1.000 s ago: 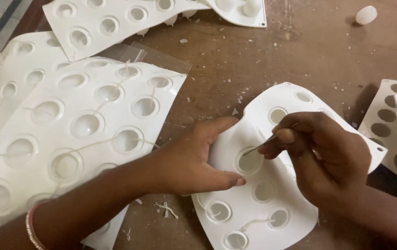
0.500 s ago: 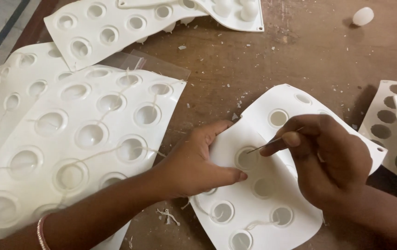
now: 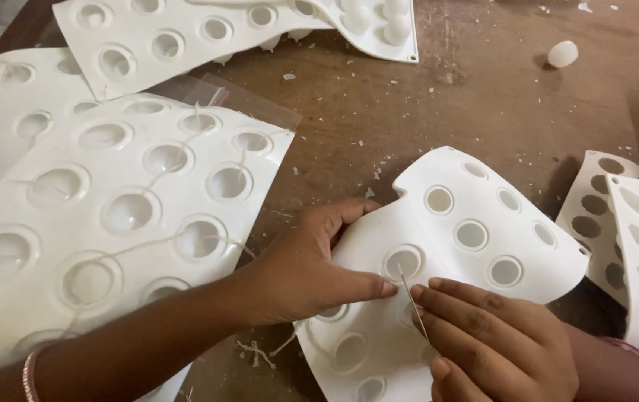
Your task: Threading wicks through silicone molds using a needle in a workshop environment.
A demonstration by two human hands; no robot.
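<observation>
A white flexible mould sheet (image 3: 453,231) with round cavities lies bent on the brown table. My left hand (image 3: 312,260) grips its left edge, thumb pressed on top beside one cavity (image 3: 403,262). My right hand (image 3: 491,342) sits low over the sheet's near part and pinches a thin metal needle (image 3: 412,303), whose tip points up toward that cavity. A pale thread shows on the sheet's near left part, partly hidden by my hands.
Larger white mould sheets (image 3: 111,201) with threads across their cavities overlap at the left, one more (image 3: 208,30) at the top. Two stacked moulds (image 3: 632,238) lie at the right. A small white wax ball (image 3: 562,53) rests far right. Wax crumbs and thread scraps (image 3: 260,351) litter the table.
My right hand dropped from above the cavity to the near edge, drawing the needle down and back. More cavities of the sheet now show. The view shifted slightly.
</observation>
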